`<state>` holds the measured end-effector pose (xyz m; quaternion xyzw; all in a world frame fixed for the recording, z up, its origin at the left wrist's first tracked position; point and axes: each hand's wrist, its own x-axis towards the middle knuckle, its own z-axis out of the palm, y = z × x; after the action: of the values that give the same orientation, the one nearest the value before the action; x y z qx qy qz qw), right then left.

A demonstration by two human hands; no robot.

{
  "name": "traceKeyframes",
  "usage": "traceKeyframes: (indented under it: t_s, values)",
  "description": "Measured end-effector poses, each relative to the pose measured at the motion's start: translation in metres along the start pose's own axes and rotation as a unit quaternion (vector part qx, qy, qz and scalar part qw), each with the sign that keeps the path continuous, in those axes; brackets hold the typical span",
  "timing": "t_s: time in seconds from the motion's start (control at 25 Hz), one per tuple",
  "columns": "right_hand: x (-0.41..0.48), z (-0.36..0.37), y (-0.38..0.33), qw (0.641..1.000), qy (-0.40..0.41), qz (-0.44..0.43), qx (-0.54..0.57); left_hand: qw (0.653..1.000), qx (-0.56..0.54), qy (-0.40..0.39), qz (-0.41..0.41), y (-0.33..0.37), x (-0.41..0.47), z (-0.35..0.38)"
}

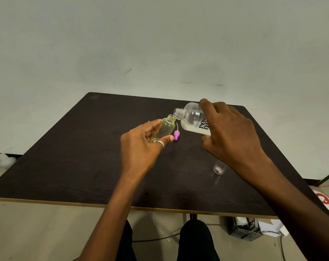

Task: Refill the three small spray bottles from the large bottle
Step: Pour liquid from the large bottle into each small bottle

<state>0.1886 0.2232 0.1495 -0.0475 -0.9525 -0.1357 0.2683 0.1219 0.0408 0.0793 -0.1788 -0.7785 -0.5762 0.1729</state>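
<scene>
**Large bottle tipped to the mouth of one small bottle**

Standing by the dark surface (84, 157), I count one large bottle (192, 119), one small spray bottle (165, 129), one purple spray head (176, 135) and one clear cap (219, 168).

The large bottle is held above the surface toward its far edge, around 1 o'clock from the middle. It is tipped nearly flat, with its open threaded neck pointing to 9 o'clock. Its white label carries bold black letters, "re-", with a second line below partly hidden by the hand. A fine turquoise line runs beside them, too small to read with certainty. The right hand (229, 136) grips it from above, fingers curled over the body and the thumb tucked under.

The small bottle is clear with a yellowish tint, uncapped and leaning, its mouth aimed at 1 o'clock and just beside the large bottle's neck. Whether the two rims touch, I cannot tell. The left hand (141, 146) holds it with fingers wrapped round the far side and the thumb pressed along the near side. A silver ring (160, 144) sits on that thumb.

The purple spray head lies on the surface at 4 o'clock from the small bottle, its thin white tube pointing to 12. The clear cap lies on its side at 5 o'clock from the large bottle, partly behind the right wrist.
</scene>
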Motion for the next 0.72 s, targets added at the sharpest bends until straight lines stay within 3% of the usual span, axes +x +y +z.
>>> traceKeyframes:
  t_s: [0.72]
  values:
    - [0.0023, 0.0017, 0.0031, 1.000, -0.002, -0.009, -0.001, 0.999, -0.030, -0.017, -0.007, 0.0069, -0.0024, 0.0010]
